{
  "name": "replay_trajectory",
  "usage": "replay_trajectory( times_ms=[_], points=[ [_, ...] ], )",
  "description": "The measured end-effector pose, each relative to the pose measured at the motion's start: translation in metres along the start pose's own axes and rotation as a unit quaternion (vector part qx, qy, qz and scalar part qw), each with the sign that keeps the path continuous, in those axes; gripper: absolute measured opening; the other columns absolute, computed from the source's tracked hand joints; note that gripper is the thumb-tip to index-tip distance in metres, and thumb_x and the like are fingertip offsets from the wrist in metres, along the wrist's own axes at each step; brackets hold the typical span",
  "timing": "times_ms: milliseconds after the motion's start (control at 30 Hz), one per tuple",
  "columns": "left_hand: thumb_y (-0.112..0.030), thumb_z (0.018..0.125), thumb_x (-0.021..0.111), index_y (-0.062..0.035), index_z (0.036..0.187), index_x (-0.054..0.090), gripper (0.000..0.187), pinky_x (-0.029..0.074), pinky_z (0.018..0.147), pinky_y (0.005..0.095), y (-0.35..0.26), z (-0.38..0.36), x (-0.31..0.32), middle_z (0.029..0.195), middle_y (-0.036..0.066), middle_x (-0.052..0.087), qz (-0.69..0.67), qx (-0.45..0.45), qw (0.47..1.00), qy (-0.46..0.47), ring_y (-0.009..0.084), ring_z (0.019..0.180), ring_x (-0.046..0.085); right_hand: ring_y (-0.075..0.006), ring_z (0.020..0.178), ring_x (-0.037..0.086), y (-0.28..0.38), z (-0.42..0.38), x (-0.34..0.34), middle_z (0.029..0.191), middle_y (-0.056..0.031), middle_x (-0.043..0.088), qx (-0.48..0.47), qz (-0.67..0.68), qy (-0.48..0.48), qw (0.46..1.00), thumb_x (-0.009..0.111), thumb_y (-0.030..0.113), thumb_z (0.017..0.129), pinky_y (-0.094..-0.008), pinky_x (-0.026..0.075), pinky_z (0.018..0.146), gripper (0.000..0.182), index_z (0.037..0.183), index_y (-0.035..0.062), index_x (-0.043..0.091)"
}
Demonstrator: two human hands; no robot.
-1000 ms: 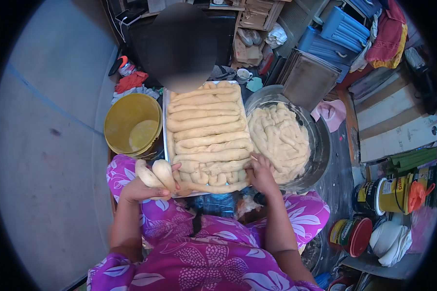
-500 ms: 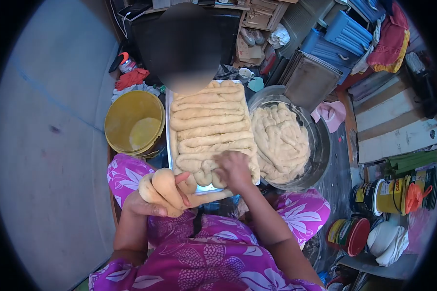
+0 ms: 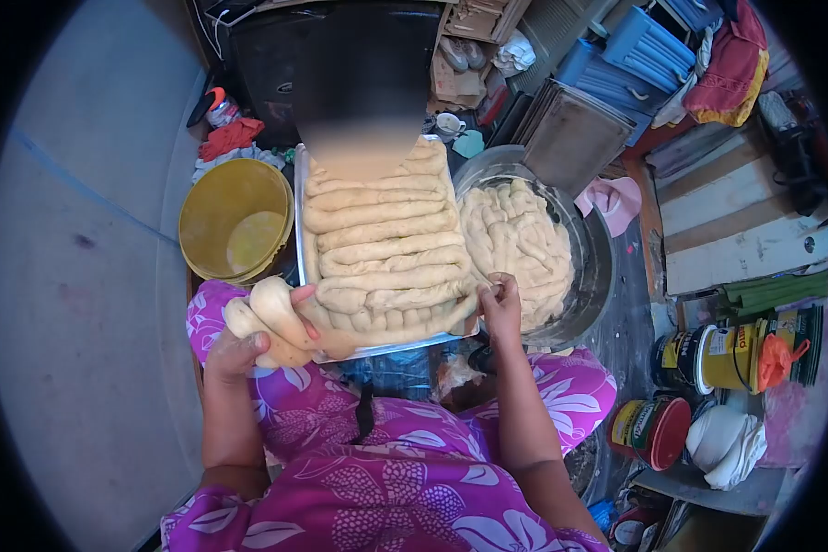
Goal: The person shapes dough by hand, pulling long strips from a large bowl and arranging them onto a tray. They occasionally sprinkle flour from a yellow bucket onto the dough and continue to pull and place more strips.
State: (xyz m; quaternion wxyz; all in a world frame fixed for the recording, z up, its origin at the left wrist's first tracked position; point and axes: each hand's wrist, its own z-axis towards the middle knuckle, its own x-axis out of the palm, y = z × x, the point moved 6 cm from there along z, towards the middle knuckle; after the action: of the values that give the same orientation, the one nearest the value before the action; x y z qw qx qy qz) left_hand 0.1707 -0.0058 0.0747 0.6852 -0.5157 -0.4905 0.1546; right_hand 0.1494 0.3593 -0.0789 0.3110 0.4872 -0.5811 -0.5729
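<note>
Loops of a thick, pale dough rope (image 3: 276,308) are wrapped around my left hand (image 3: 237,354), which is closed on them at the front left corner of a metal tray (image 3: 301,216). From there the rope stretches along the tray's front edge to the right. At the front right corner, my right hand (image 3: 501,311) pinches the dough with its fingertips. Rows of dough rope (image 3: 391,225) lie side by side across the tray. Its far end is partly hidden by a blurred patch.
Right of the tray is a wide metal basin (image 3: 600,276) holding a coiled heap of dough (image 3: 520,244). A yellow bucket (image 3: 193,221) stands at the left. Paint buckets (image 3: 653,432) and a pink cap (image 3: 612,204) are farther right. Dark trays (image 3: 575,138) lean behind the basin.
My right hand has moved right, from over the front rows to the tray's front right corner. The rope now runs along the front edge. My left hand has shifted slightly left and up.
</note>
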Motion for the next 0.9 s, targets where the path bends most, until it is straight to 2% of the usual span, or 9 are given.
replay_trajectory(
  times_ms=[167, 233, 267, 333, 567, 667, 767, 800, 900],
  points=[
    [-0.029, 0.083, 0.064, 0.0048, 0.131, 0.038, 0.064, 0.044, 0.086, 0.0287, 0.024, 0.0, -0.035, 0.101, 0.008, 0.063, 0.103, -0.056, 0.987, -0.11, 0.0153, 0.096, 0.057, -0.0309, 0.088, 0.057, 0.04, -0.016, 0.002, 0.1, -0.0191, 0.057, -0.141, -0.326, 0.037, 0.934, 0.066, 0.019, 0.077, -0.0401, 0.046, 0.078, 0.047, 0.119, 0.0037, 0.05],
    [-0.025, 0.084, 0.064, 0.0022, 0.129, 0.043, 0.056, 0.044, 0.085, 0.0275, 0.035, -0.001, -0.048, 0.101, 0.006, 0.063, 0.193, -0.087, 0.963, -0.168, 0.0139, 0.095, 0.056, -0.0381, 0.117, 0.042, 0.05, -0.034, 0.019, 0.129, -0.0222, 0.042, -0.206, -0.373, 0.11, 0.898, 0.065, 0.029, 0.078, -0.0492, 0.032, 0.098, 0.056, 0.125, 0.0066, 0.046],
    [-0.022, 0.085, 0.063, -0.0009, 0.125, 0.049, 0.048, 0.044, 0.085, 0.027, 0.038, -0.002, -0.047, 0.102, 0.006, 0.062, 0.185, -0.102, 0.962, -0.171, 0.0134, 0.095, 0.056, -0.0381, 0.117, 0.042, 0.048, -0.04, 0.026, 0.129, -0.0222, 0.042, -0.207, -0.371, 0.114, 0.898, 0.065, 0.029, 0.078, -0.0492, 0.032, 0.098, 0.056, 0.125, 0.0066, 0.046],
    [-0.023, 0.085, 0.063, -0.0014, 0.124, 0.05, 0.046, 0.044, 0.084, 0.0269, 0.046, -0.002, -0.054, 0.103, 0.006, 0.062, 0.223, -0.11, 0.953, -0.172, 0.0132, 0.096, 0.056, -0.0409, 0.131, 0.024, 0.044, -0.053, 0.052, 0.142, -0.0192, 0.028, -0.249, -0.483, 0.161, 0.824, 0.059, 0.041, 0.081, -0.058, 0.011, 0.106, 0.062, 0.133, 0.0115, 0.04],
    [-0.023, 0.085, 0.062, -0.0026, 0.122, 0.052, 0.044, 0.043, 0.087, 0.0289, 0.037, 0.009, -0.043, 0.115, 0.011, 0.058, 0.429, -0.162, 0.876, -0.146, 0.0161, 0.101, 0.055, -0.0368, 0.135, 0.018, 0.049, -0.073, 0.105, 0.146, -0.0141, 0.023, -0.306, -0.486, 0.157, 0.803, 0.049, 0.046, 0.086, -0.0633, 0.002, 0.104, 0.061, 0.139, 0.02, 0.032],
    [-0.028, 0.077, 0.062, -0.0005, 0.1, 0.059, 0.036, 0.046, 0.076, 0.0358, 0.039, 0.014, -0.049, 0.098, 0.022, 0.06, 0.62, -0.21, 0.75, -0.096, 0.0298, 0.086, 0.058, -0.0329, 0.136, 0.017, 0.046, -0.1, 0.149, 0.148, -0.0104, 0.021, -0.386, -0.436, 0.318, 0.748, 0.049, 0.045, 0.086, -0.0643, 0.003, 0.103, 0.062, 0.14, 0.0206, 0.03],
    [-0.02, 0.074, 0.06, 0.0009, 0.101, 0.058, 0.034, 0.046, 0.075, 0.0343, 0.023, 0.012, -0.064, 0.092, 0.02, 0.061, 0.607, -0.271, 0.739, -0.113, 0.0287, 0.086, 0.059, -0.028, 0.137, 0.018, 0.045, -0.094, 0.16, 0.148, -0.0053, 0.023, -0.4, -0.482, 0.306, 0.717, 0.049, 0.045, 0.086, -0.0625, 0.003, 0.105, 0.063, 0.141, 0.0212, 0.029],
    [-0.014, 0.071, 0.056, 0.0022, 0.096, 0.06, 0.03, 0.046, 0.073, 0.031, 0.01, 0.008, -0.072, 0.087, 0.015, 0.063, 0.501, -0.232, 0.804, -0.22, 0.0239, 0.082, 0.06, -0.0271, 0.137, 0.019, 0.045, -0.093, 0.158, 0.148, -0.0042, 0.024, -0.394, -0.488, 0.31, 0.714, 0.049, 0.045, 0.086, -0.0613, 0.003, 0.105, 0.063, 0.141, 0.0213, 0.029],
    [-0.01, 0.071, 0.057, 0.0, 0.086, 0.061, 0.019, 0.045, 0.07, 0.0294, -0.006, -0.006, -0.102, 0.079, 0.008, 0.061, 0.374, -0.156, 0.886, -0.226, 0.0174, 0.075, 0.057, -0.0251, 0.137, 0.019, 0.041, -0.092, 0.155, 0.147, -0.0025, 0.024, -0.372, -0.482, 0.323, 0.725, 0.051, 0.043, 0.086, -0.0587, 0.002, 0.107, 0.064, 0.141, 0.021, 0.027]
  ],
)
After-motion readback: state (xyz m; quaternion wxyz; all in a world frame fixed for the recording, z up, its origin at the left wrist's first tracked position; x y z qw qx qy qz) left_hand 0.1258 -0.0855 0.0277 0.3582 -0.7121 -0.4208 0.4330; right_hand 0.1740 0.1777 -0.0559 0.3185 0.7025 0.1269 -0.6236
